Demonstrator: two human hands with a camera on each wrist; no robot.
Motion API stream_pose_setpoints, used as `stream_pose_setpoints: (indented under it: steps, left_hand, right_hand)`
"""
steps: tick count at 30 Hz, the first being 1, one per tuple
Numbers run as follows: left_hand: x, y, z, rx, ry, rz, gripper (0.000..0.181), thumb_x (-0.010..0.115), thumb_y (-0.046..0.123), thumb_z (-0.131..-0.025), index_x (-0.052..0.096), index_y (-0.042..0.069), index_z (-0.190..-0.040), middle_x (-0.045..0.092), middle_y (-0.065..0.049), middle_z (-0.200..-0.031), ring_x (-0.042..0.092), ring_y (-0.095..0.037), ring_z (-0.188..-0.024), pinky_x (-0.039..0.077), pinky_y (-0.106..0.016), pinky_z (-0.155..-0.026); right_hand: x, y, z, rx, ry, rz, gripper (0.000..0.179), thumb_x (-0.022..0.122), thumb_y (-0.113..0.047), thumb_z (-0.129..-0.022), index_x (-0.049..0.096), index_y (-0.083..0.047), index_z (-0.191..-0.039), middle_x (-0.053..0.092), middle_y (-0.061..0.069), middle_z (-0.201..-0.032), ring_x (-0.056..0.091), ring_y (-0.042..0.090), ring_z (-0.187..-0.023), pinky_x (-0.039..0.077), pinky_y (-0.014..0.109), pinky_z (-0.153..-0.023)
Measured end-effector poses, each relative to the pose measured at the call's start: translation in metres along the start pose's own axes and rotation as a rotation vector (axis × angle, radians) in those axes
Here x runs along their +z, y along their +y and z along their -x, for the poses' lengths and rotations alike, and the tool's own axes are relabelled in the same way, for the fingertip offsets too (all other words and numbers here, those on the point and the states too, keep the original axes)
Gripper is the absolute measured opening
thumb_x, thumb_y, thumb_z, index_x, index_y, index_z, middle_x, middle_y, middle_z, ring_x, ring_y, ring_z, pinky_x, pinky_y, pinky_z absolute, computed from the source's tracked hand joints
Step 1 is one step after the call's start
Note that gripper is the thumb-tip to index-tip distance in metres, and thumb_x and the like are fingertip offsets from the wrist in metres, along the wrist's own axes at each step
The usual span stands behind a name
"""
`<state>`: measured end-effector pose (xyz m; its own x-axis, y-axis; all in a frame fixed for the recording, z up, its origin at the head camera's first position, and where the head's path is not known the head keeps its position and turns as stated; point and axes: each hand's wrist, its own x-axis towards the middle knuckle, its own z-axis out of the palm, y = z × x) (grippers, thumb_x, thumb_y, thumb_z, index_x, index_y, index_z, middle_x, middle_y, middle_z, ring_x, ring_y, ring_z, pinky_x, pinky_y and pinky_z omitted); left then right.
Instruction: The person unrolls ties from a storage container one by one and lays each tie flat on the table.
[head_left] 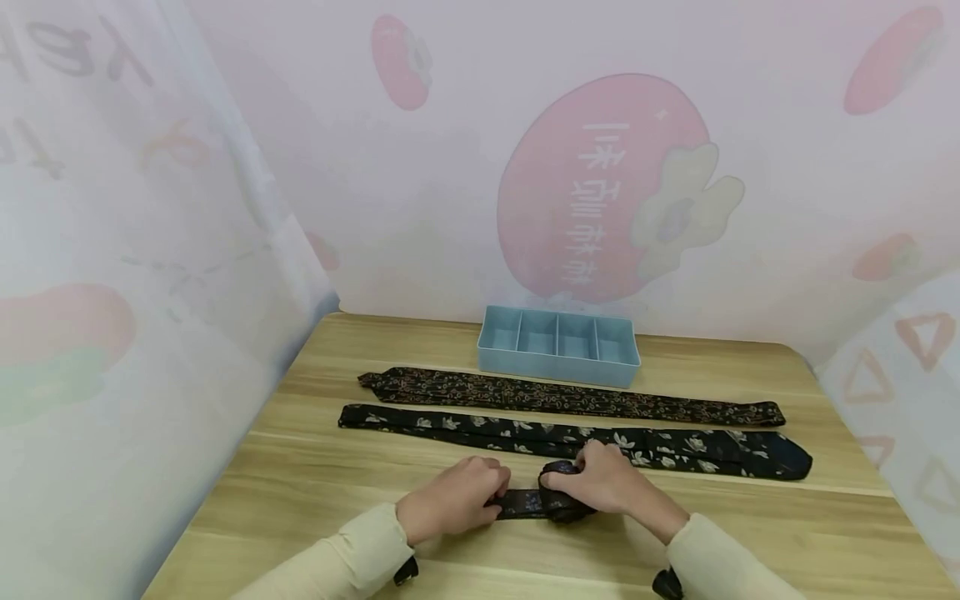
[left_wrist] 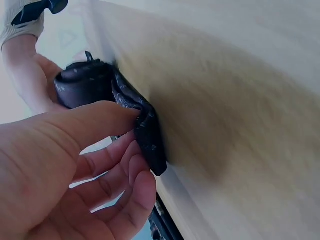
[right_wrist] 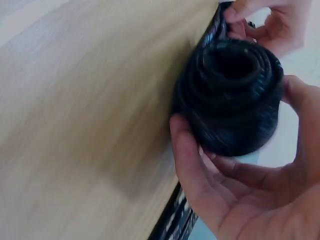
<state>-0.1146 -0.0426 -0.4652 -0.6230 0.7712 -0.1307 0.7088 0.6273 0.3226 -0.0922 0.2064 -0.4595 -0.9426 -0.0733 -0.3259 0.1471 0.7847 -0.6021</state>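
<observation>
A dark patterned necktie is partly rolled up near the table's front edge. Its coil shows several layers round a hollow middle in the right wrist view. My right hand grips this coil, thumb on one side and fingers on the other. Pinched between thumb and fingers of my left hand is the flat loose end, to the left of the coil. Just beyond lies a black tie with pale flowers, stretched out flat. Behind it lies a black tie with a small reddish-brown pattern.
A blue box with several compartments stands at the back of the wooden table. Printed cloth hangs behind the table and along its left side. Dark wrist straps show under both sleeves.
</observation>
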Motion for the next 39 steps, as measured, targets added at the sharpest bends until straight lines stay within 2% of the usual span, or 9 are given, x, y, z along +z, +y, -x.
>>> stream_pose_setpoints:
  steps: [2,4,10,15,21,25,26,34,39]
  left_hand:
    - [-0.001,-0.005,0.003,-0.005,0.007,0.006,0.019,0.084,0.016,-0.090,0.065,0.015,-0.091,0.063,0.007,-0.086,0.049,-0.003,-0.069,0.048,-0.020,-0.065]
    - [-0.003,-0.010,0.006,-0.013,0.011,0.035,0.019,0.084,0.014,-0.090,0.065,0.015,-0.090,0.063,0.006,-0.085,0.049,-0.003,-0.069,0.048,-0.020,-0.065]
    - [-0.004,-0.019,0.009,-0.005,0.019,0.120,0.017,0.082,0.013,-0.092,0.066,0.013,-0.093,0.063,0.005,-0.085,0.050,-0.002,-0.071,0.049,-0.020,-0.066]
    - [-0.005,-0.024,0.007,0.004,0.017,0.172,0.015,0.081,0.010,-0.093,0.066,0.012,-0.093,0.061,0.006,-0.083,0.049,-0.001,-0.070,0.048,-0.019,-0.066]
    - [0.002,-0.036,0.006,0.044,0.020,0.189,0.013,0.080,0.014,-0.094,0.067,0.013,-0.094,0.060,0.008,-0.081,0.051,-0.001,-0.069,0.048,-0.020,-0.065]
    - [0.003,-0.040,0.004,0.044,0.025,0.211,0.013,0.080,0.014,-0.093,0.068,0.012,-0.094,0.061,0.008,-0.080,0.052,0.000,-0.069,0.049,-0.018,-0.065]
    - [-0.003,-0.035,0.006,0.015,0.012,0.243,0.013,0.081,0.010,-0.091,0.068,0.012,-0.093,0.061,0.009,-0.078,0.051,0.002,-0.067,0.049,-0.017,-0.064]
    - [-0.004,-0.041,0.010,-0.033,0.018,0.269,0.013,0.082,0.011,-0.090,0.070,0.013,-0.090,0.061,0.010,-0.075,0.050,0.003,-0.065,0.047,-0.017,-0.063]
    - [-0.005,-0.046,0.015,-0.047,0.038,0.277,0.013,0.083,0.011,-0.089,0.070,0.012,-0.091,0.063,0.008,-0.077,0.052,0.002,-0.067,0.048,-0.017,-0.065]
  right_hand:
    - [-0.006,0.004,0.002,-0.020,-0.012,0.006,0.066,0.076,-0.063,-0.086,0.037,-0.022,-0.052,0.026,-0.010,-0.048,0.021,0.010,-0.047,0.026,0.026,-0.051]
    - [-0.011,0.007,0.004,-0.042,-0.016,0.003,0.059,0.076,-0.062,-0.088,0.050,-0.019,-0.056,0.039,-0.009,-0.050,0.031,0.010,-0.049,0.034,0.028,-0.052]
    - [-0.028,0.009,0.008,-0.104,-0.022,0.036,0.055,0.075,-0.060,-0.091,0.076,-0.008,-0.107,0.074,0.002,-0.096,0.067,0.016,-0.090,0.060,0.043,-0.084]
    - [-0.043,-0.009,0.007,-0.303,0.018,0.086,0.045,0.074,-0.046,-0.097,0.074,-0.004,-0.109,0.072,-0.001,-0.089,0.064,0.007,-0.078,0.059,0.031,-0.077]
    - [-0.044,-0.036,-0.003,-0.502,-0.041,0.101,0.023,0.076,-0.026,-0.099,0.074,-0.006,-0.109,0.073,-0.005,-0.087,0.066,0.002,-0.077,0.060,0.048,-0.094]
    - [-0.034,-0.048,-0.011,-0.621,-0.101,0.156,0.011,0.078,-0.018,-0.097,0.075,-0.009,-0.102,0.073,-0.002,-0.088,0.065,0.002,-0.076,0.061,0.033,-0.081]
    - [-0.031,-0.051,-0.013,-0.643,-0.116,0.167,0.010,0.078,-0.017,-0.097,0.075,-0.009,-0.101,0.073,-0.001,-0.087,0.064,0.002,-0.074,0.059,0.028,-0.070]
    - [-0.011,-0.059,-0.023,-0.734,-0.263,0.292,0.014,0.083,-0.010,-0.091,0.073,-0.006,-0.100,0.071,0.006,-0.088,0.051,0.000,-0.071,0.048,0.020,-0.067]
    - [-0.013,-0.056,-0.021,-0.793,-0.269,0.388,0.019,0.087,-0.013,-0.088,0.073,-0.010,-0.100,0.072,0.000,-0.094,0.061,0.004,-0.080,0.053,0.019,-0.072]
